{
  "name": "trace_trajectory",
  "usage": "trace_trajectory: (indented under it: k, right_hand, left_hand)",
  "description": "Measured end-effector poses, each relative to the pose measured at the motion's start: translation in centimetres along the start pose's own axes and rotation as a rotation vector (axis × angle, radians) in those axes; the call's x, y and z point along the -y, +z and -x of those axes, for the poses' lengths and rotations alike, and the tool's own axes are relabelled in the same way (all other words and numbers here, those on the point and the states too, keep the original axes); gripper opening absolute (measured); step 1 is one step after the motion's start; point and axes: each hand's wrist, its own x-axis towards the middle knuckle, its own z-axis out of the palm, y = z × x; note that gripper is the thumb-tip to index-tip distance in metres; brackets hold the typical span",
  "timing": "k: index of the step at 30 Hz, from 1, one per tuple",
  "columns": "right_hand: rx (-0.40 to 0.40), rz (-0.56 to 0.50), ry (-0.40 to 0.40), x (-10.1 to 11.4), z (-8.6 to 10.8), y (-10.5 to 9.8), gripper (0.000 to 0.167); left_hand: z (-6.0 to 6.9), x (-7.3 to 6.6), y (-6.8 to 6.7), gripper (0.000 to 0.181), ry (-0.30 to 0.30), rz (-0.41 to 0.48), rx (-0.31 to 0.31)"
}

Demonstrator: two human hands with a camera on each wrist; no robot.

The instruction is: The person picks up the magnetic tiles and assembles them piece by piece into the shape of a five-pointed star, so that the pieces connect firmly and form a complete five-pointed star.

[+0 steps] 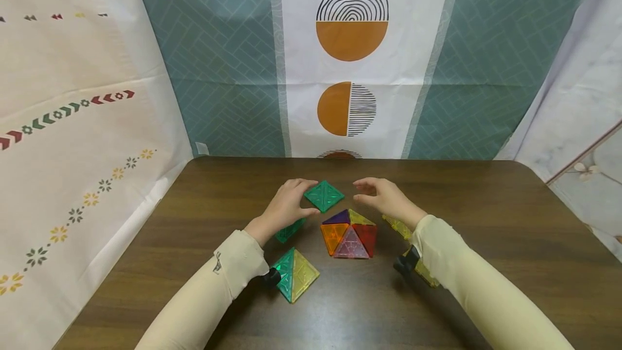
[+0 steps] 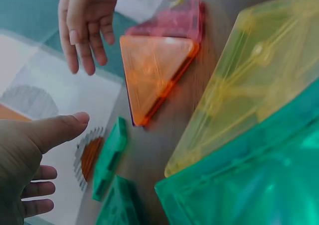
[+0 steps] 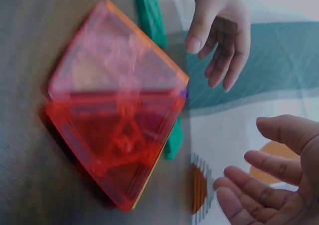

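Behind a low domed shape of joined triangles, orange (image 1: 334, 236), pink (image 1: 352, 244), red (image 1: 366, 236), purple and yellow, lies a green pair of triangles (image 1: 324, 196). The left hand (image 1: 286, 204) is at that green pair's left side, fingers loosely curved; whether it touches the pair I cannot tell. Above and behind the dome, the right hand (image 1: 386, 197) holds nothing, its thumb apart from its bent fingers. In the left wrist view the left hand (image 2: 30, 160) shows empty, and in the right wrist view the right hand (image 3: 279, 180) does too.
A green-and-yellow pair of triangles (image 1: 303, 277) lies near the left forearm, and another green piece (image 1: 290, 230) is partly under the left hand. Yellow pieces (image 1: 398, 227) lie beside and beneath the right wrist. A patterned cloth (image 1: 233, 69) hangs behind the brown table (image 1: 510, 220).
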Motion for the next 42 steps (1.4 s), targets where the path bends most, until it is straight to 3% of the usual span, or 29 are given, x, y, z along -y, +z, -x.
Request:
trace_trajectory:
  k: [9, 18, 26, 36, 42]
  right_hand:
    - [0.043, 0.051, 0.044, -0.9, -3.4, 0.6, 0.042]
    - [0.109, 0.068, 0.045, -0.9, -5.3, 1.4, 0.039]
    - [0.157, 0.084, 0.063, -0.6, -6.1, 2.2, 0.038]
    - [0.146, 0.083, 0.137, -0.3, -6.5, 2.6, 0.041]
    - [0.124, 0.006, 0.176, -0.1, -6.5, 2.6, 0.039]
  left_hand:
    - [-1.4, 1.3, 1.5, 0.074, -0.086, 0.031, 0.078]
    - [-2.3, 1.7, 2.2, 0.075, -0.116, 0.020, 0.135]
    - [-2.7, 1.7, 3.2, 0.074, -0.105, -0.041, 0.115]
    - [-2.9, 1.3, 3.3, 0.073, -0.092, -0.007, 0.099]
    - [-2.8, 1.1, 3.2, 0.074, -0.081, 0.032, 0.076]
